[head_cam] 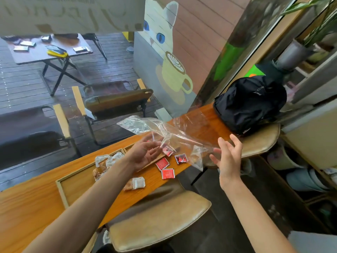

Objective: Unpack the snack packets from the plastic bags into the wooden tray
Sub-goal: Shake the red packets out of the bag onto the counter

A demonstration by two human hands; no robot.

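Head view: left hand [145,152] grip pinches clear plastic bag [164,128]; right hand [228,156] spread wide beside it.

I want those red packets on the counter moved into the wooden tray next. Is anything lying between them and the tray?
Nothing solid lies on the counter between the red packets and the tray. The left hand and its forearm hang above that stretch, and the clear bag is held up over the packets.

Both arms out; left hand [145,152] pinching, right hand [228,156] splayed (palm inward).
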